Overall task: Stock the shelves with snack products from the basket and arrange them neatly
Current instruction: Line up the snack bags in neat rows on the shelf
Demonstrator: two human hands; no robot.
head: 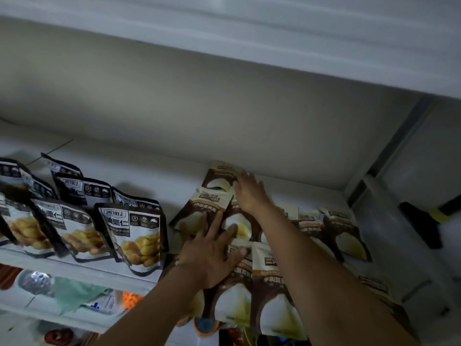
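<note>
Several brown-and-cream snack pouches [346,231] lie overlapping on the white shelf [179,171], right of centre. My left hand [212,250] rests flat with fingers spread on the pouches near the shelf's front. My right hand [249,191] reaches further back, palm down, fingers on the rearmost brown pouch [219,173] near the back wall. Neither hand grips a pouch. The basket is out of view.
Black-and-white pouches [134,233] showing yellow snacks stand in leaning rows on the shelf's left half. An upper shelf [249,46] hangs overhead. A lower shelf [74,290] holds mixed packets. At the right stands the shelf's side upright [389,146].
</note>
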